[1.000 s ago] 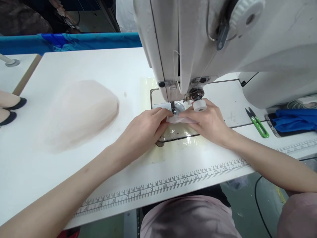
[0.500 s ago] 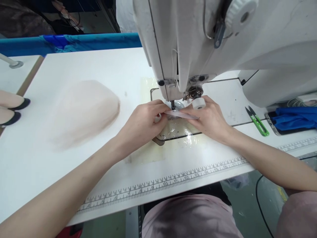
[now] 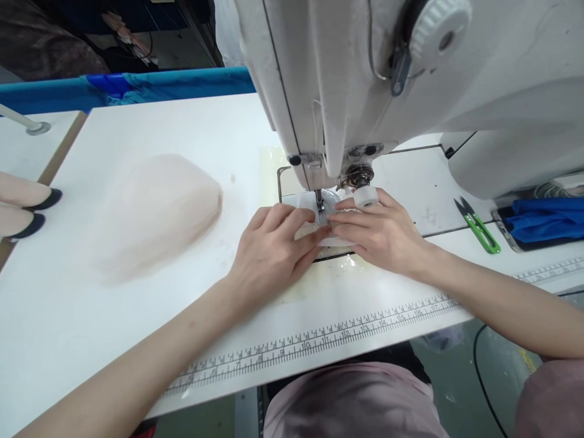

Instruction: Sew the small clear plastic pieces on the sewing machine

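Observation:
A small piece of sheer white fabric (image 3: 340,242) lies flat at the presser foot (image 3: 320,204) of a white sewing machine (image 3: 310,91). My left hand (image 3: 276,246) is on the left of the foot, fingers bent, with thumb and forefinger closed on the fabric's near edge. On the right, my right hand (image 3: 383,234) rests with its fingers stretched out and a little apart, flat on the fabric. Both hands' fingertips almost meet just in front of the foot. Part of the fabric is hidden beneath the fingers.
A pile of sheer pale fabric (image 3: 159,219) lies left on the white table. Green thread snips (image 3: 481,231) and a phone under blue cloth (image 3: 547,219) are at the right. A printed ruler (image 3: 305,347) runs along the front edge. Black-tipped beige forms (image 3: 27,207) stick in from the left.
The fabric was held up and folded between both hands; now it lies flat under the fingers. My left hand has come lower, and my right fingers have spread out.

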